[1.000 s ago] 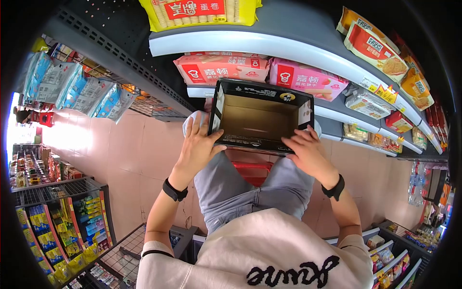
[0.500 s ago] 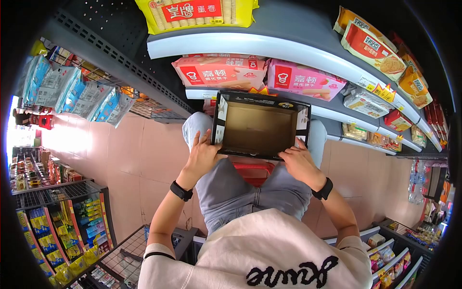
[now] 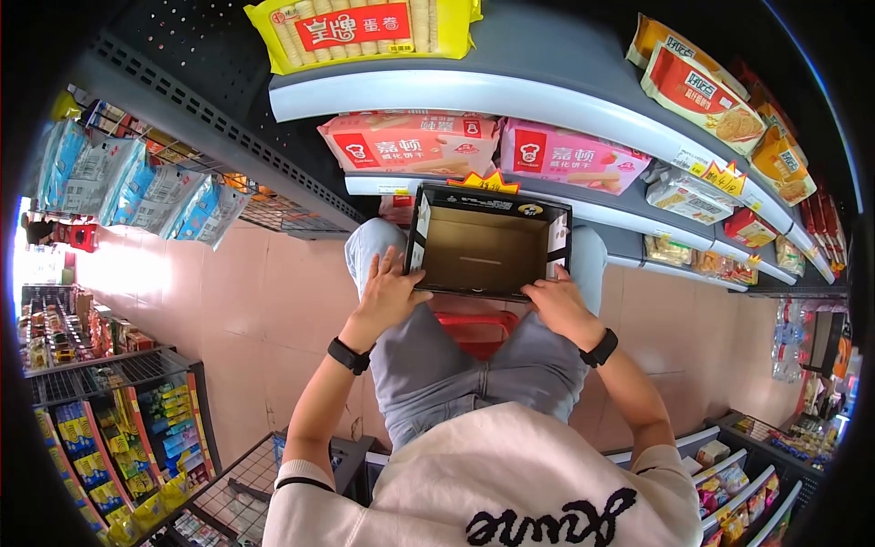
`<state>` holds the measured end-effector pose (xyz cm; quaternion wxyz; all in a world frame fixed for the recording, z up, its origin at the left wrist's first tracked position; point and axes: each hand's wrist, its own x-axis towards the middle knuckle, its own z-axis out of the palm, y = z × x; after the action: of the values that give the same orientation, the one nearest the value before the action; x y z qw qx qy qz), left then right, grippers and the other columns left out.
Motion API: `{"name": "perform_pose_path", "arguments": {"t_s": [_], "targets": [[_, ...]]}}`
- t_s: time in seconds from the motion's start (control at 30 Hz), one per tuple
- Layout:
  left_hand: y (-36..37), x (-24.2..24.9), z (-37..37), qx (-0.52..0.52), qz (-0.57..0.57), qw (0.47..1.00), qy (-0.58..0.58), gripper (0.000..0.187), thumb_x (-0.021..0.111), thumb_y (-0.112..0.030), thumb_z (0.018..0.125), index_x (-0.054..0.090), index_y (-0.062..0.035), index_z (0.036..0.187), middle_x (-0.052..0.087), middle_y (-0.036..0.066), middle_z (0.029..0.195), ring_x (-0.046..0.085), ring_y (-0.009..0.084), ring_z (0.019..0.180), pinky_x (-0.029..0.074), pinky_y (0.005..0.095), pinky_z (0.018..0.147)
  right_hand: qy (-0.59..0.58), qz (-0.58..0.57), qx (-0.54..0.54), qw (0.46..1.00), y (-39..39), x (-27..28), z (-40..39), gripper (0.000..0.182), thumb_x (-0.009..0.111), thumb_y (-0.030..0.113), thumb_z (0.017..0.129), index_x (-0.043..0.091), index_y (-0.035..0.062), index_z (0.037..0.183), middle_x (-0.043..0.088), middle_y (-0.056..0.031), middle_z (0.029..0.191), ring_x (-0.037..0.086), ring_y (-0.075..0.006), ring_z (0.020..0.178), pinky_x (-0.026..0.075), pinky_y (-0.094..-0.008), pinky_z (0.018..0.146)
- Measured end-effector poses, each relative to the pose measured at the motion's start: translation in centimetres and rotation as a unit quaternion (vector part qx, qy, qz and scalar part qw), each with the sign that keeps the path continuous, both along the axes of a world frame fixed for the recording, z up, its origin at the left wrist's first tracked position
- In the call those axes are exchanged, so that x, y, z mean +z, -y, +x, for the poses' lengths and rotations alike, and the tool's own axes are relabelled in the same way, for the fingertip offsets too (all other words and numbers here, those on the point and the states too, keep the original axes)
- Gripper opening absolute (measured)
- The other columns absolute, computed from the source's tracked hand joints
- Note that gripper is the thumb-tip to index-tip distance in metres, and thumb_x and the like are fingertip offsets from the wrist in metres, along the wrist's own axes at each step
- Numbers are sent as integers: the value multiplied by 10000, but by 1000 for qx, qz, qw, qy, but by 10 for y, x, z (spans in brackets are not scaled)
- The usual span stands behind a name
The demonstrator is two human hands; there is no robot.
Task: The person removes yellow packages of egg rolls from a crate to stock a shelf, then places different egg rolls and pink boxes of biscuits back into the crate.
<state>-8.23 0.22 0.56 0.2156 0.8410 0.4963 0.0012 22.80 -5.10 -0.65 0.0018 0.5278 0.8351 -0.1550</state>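
Observation:
An open cardboard box (image 3: 490,239), black outside and plain brown inside, is tilted between my knees at the lower shelf. Nothing shows inside it. My left hand (image 3: 388,292) grips its near left corner, thumb along the near edge and fingers on the left side. At the near right corner, my right hand (image 3: 555,299) holds the box with its fingers bent over the wall. The undersides of both grips are hidden. Just behind the box's far edge are a pink pack of wafer biscuits (image 3: 408,143) and a purple-pink pack (image 3: 570,157).
Above is a grey shelf with a white front edge (image 3: 501,77), bearing a yellow bag of egg rolls (image 3: 365,32). Biscuit bags (image 3: 702,96) stand to the right. A red stool (image 3: 474,333) shows between my legs. Blue-and-white packs (image 3: 137,182) hang at the left.
The box has moved slightly down and away from me, with both hands still on it. A yellow price tag now shows more fully above its far edge.

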Motion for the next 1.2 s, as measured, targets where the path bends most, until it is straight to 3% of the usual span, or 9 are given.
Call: {"name": "perform_pose_path", "arguments": {"t_s": [0.17,0.37,0.47,0.73,0.77,0.83,0.9,1.1,1.2], "targets": [[-4,8,1,-18,-21,999,-18,477,580,-468,825,620,-136,1166,402,287,1319,234,407,1335,172,506,1092,-17,-23,-10,1000,-2,6,-2,77,585,53,719,625,87,775,642,-89,736,642,-263,762,384,-433,924],[-6,10,6,-5,27,1000,6,605,550,-519,826,523,-110,1271,274,295,1411,217,432,1339,181,526,1079,-81,-27,-30,996,-13,38,15,194,636,194,777,644,85,938,655,-98,850,627,-267,848,436,-416,859],[-23,30,15,-24,80,995,49,620,548,-511,832,514,-77,1273,272,293,1411,212,428,1341,186,531,1075,-95,63,-95,989,-34,64,41,325,632,259,802,627,102,1086,655,-112,931,585,-303,925,435,-405,880],[-101,89,120,-97,264,949,140,626,589,-421,835,440,-60,1324,298,225,1408,205,398,1338,195,531,1070,-64,273,-126,952,-118,104,87,468,679,110,745,535,18,1181,560,-172,1182,493,-356,1123,405,-430,934],[-114,83,136,-105,313,937,113,618,617,-381,810,455,-55,1309,347,225,1376,266,395,1309,238,529,1052,-35,359,-111,926,-130,93,93,444,709,150,708,562,27,1108,574,-187,1097,508,-367,1074,413,-447,890],[-139,83,166,-108,363,921,86,612,645,-342,785,470,-49,1293,397,224,1345,328,393,1279,281,526,1034,-28,302,-126,945,-149,84,104,451,719,159,693,563,26,1096,581,-196,1068,521,-375,1052,416,-456,883],[-159,88,190,-118,173,977,47,535,685,-244,758,516,-16,1211,495,223,1246,439,365,1202,331,477,1006,13,289,-124,949,-159,75,111,447,729,180,670,579,27,1062,602,-208,997,556,-394,984,427,-466,864],[-176,90,207,-59,97,992,45,438,646,-80,734,534,24,1145,547,230,1167,513,356,1128,426,430,923,38,196,-167,965,-165,63,134,373,711,189,677,615,53,1010,626,-178,942,582,-370,943,431,-463,867],[-176,75,206,-75,206,973,71,455,673,-75,707,547,6,1136,566,208,1144,517,349,1121,416,447,923,22,258,-164,952,-156,69,133,408,738,192,642,627,72,1016,636,-154,916,595,-357,919,447,-448,842]]}}
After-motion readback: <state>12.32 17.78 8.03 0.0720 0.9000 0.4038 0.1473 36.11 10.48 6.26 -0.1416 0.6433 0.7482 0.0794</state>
